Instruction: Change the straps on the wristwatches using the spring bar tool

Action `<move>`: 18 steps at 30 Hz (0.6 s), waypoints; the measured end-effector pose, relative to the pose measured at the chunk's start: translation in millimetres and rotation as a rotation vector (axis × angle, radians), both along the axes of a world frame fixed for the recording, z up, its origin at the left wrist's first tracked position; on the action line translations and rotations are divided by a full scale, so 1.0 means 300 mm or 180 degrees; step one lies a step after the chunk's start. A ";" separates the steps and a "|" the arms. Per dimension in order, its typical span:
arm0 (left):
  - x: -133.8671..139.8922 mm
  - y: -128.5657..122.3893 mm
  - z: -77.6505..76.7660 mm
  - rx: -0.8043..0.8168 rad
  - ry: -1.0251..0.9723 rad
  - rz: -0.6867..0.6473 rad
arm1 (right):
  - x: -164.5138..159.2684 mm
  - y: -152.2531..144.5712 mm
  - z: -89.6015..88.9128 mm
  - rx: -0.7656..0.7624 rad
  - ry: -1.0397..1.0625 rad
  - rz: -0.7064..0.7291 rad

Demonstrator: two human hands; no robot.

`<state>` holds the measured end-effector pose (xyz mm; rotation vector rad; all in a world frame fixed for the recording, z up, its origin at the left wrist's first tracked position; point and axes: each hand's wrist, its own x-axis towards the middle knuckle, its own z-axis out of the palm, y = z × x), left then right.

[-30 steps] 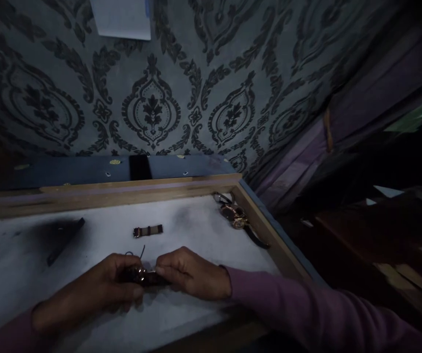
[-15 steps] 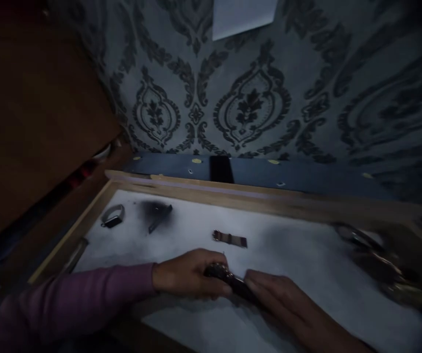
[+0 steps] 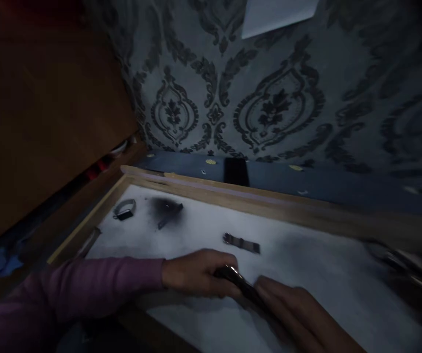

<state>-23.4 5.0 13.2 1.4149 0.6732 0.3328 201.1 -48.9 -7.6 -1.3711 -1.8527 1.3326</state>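
Observation:
My left hand (image 3: 203, 274), in a purple sleeve, is closed around one end of a dark watch (image 3: 246, 289), thumb and fingers on either side. A glint of metal shows near its top. The strap slants down to my right hand (image 3: 295, 309), whose fingers are pressed together along its lower end; that end is mostly hidden. Just beyond my hands lies a short brown watch strap piece (image 3: 241, 242) with a buckle, on the white surface (image 3: 203, 225). Dim light and blur hide the watch's details.
A smartwatch (image 3: 124, 210) and a dark strap (image 3: 170, 215) lie at the back left. Dark watches or straps (image 3: 398, 260) sit blurred at the right. A raised wooden edge (image 3: 196, 186) borders the surface. Behind it rests a black phone-like slab (image 3: 236, 171). A brown cabinet (image 3: 49, 113) stands at left.
The view has swung a little left, so everything sits further right. The watch seems turned, its edge now showing where its shiny face end showed before. Both hands keep their hold.

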 end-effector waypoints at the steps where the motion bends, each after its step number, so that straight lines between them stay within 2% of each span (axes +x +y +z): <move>1: 0.002 -0.002 0.004 -0.0032 -0.0007 -0.0005 | -0.012 0.005 0.031 -0.0030 -0.0048 0.0121; 3: 0.005 -0.003 0.009 -0.0400 -0.0068 -0.0094 | -0.029 0.019 0.071 -0.0114 -0.0023 0.0320; 6: 0.009 -0.001 0.014 -0.0711 -0.0129 -0.0178 | -0.032 0.029 0.079 -0.0264 0.0304 0.0449; 18: 0.018 -0.004 0.016 -0.0873 -0.0212 -0.0253 | -0.011 0.023 0.051 -0.0485 0.0777 0.0412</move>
